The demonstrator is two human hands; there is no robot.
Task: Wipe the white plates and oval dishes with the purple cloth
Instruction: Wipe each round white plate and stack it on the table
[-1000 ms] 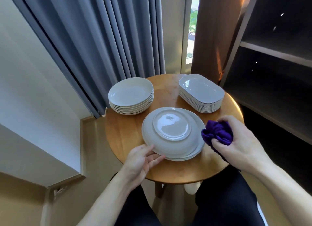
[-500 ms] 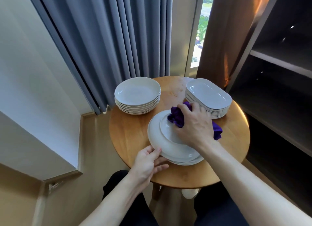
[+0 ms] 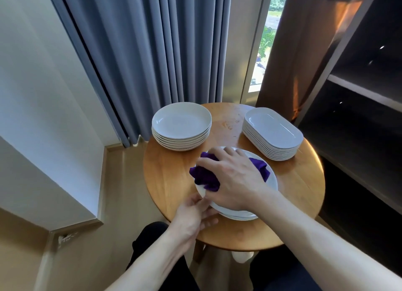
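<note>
An upside-down white plate [image 3: 272, 182] lies on top of a low stack of plates at the near middle of a round wooden table [image 3: 174, 182]. My right hand [image 3: 235, 182] grips the bunched purple cloth [image 3: 204, 177] and presses it on the left part of that plate. My left hand [image 3: 193, 214] holds the plate's near left rim with thumb on top and fingers under the edge. A stack of round white plates [image 3: 181, 125] stands at the back left. A stack of white oval dishes [image 3: 273, 133] stands at the back right.
Grey curtains [image 3: 152, 51] hang behind the table, with a window strip to their right. A dark shelf unit [image 3: 359, 116] stands close along the table's right side. My legs in dark trousers are under the near edge.
My right hand brought the cloth from the plate's right side onto the plate and swept it leftward across it. My left hand stayed at the near left rim.
</note>
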